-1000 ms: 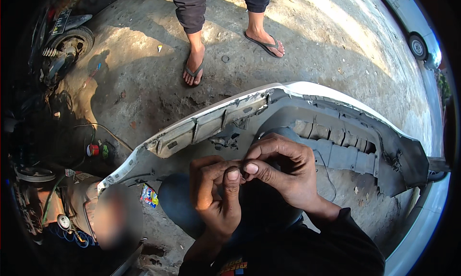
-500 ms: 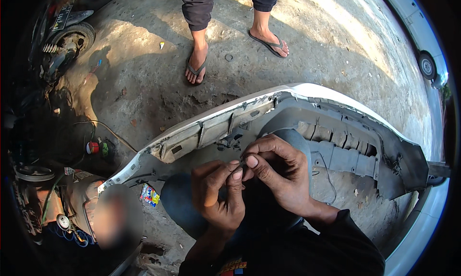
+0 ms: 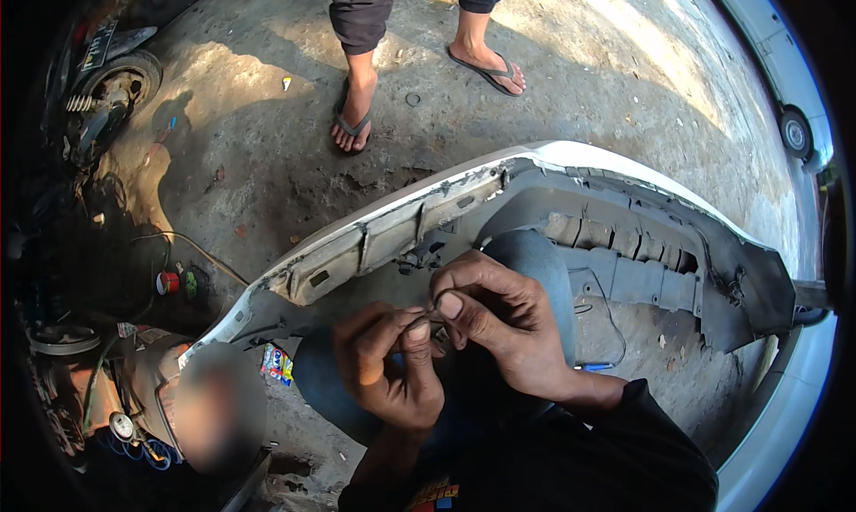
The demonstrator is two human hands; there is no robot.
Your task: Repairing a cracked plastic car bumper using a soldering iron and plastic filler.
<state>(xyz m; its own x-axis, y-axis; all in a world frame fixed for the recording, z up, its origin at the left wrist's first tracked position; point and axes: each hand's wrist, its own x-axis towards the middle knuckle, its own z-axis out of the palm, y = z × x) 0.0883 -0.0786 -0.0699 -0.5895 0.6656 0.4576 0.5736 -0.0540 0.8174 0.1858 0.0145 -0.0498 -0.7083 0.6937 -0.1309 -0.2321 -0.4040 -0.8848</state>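
My left hand [image 3: 392,360] and my right hand [image 3: 504,329] meet over my lap, thumbs and forefingers pinched. A small dark thing shows between the fingertips, too small and too covered to name. The fingers of both hands are curled. Around my knees lies a large car bumper [image 3: 392,237], its white outer skin facing away and its grey ribbed inner side toward me. Its right end piece [image 3: 749,300] is dark grey plastic. My hands are apart from the bumper.
A person in dark trousers and flip-flops [image 3: 488,66] stands beyond the bumper. Motorcycle parts [image 3: 116,89] crowd the left, near a pressure gauge [image 3: 122,425]. A colourful packet [image 3: 277,365], a thin black wire [image 3: 613,320] and a blue-handled tool [image 3: 595,367] lie on the ground. White vehicle at right [image 3: 767,31].
Both hands have shifted slightly left, still pinched together at the fingertips. The blue-handled tool has come into sight beside my right forearm. The whole view has shifted a little.
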